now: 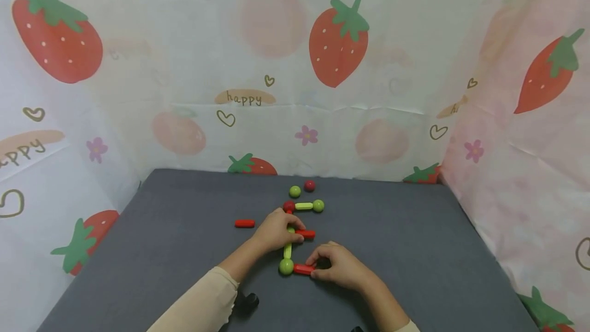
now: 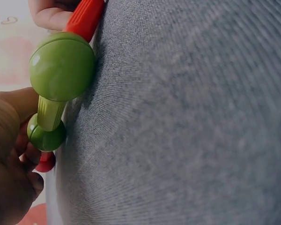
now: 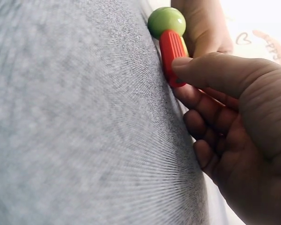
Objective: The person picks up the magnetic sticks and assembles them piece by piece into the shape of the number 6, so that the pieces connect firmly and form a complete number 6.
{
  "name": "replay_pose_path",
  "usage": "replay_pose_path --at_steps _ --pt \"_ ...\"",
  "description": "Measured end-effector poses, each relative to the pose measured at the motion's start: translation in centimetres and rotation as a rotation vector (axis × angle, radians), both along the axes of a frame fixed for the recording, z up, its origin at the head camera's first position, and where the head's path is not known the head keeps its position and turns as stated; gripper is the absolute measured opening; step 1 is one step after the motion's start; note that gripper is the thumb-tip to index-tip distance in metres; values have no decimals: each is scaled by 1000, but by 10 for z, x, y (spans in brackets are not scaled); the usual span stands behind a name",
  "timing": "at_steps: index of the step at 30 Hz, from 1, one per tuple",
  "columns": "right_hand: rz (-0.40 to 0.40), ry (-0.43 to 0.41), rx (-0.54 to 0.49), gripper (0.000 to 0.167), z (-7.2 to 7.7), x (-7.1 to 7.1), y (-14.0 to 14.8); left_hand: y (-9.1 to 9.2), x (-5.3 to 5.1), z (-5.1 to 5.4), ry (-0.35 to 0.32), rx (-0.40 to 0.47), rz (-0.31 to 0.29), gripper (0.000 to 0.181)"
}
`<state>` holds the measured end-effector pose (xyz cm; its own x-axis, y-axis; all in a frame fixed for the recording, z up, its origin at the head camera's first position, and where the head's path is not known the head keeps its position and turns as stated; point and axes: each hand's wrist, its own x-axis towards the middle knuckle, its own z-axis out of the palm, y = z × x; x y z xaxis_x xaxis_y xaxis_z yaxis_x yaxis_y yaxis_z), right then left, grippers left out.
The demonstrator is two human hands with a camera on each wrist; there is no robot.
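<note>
Balls and rods joined into a toy figure lie on the table. A yellow-green rod [image 1: 288,251] links a near green ball [image 1: 286,267] to a middle green ball [image 2: 46,136], which my left hand [image 1: 275,229] grips, partly covering it. From the near ball a red rod [image 3: 171,51] points right; my right hand [image 1: 343,266] pinches its free end between thumb and fingers. Another red rod [image 1: 306,233] sticks out beside the left fingertips. At the far end a red ball [image 1: 289,206] joins a yellow-green rod [image 1: 303,206] with a green ball [image 1: 318,206] on its tip.
A loose red rod [image 1: 245,223] lies left of the figure. Behind it sit a loose green ball [image 1: 295,191] and a loose red ball [image 1: 310,185]. Strawberry-print cloth [image 1: 286,132] walls the grey table [image 1: 396,219] at the back and sides. A black object [image 1: 249,302] shows by the left sleeve.
</note>
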<state>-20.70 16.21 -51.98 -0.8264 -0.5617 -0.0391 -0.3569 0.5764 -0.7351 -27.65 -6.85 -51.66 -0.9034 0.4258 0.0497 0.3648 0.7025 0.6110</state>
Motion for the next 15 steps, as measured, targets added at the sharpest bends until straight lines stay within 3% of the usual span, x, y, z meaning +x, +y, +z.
replay_pose_path --at_steps 8,12,15 --pt "41 -79 37 16 12 -8 -4 -9 -3 -3 -22 79 -19 18" --pt "117 -186 63 20 34 -21 -2 -9 -4 -4 -26 89 -30 18" --pt "148 -187 83 22 56 -38 3 -7 -4 -4 -22 81 -36 17"
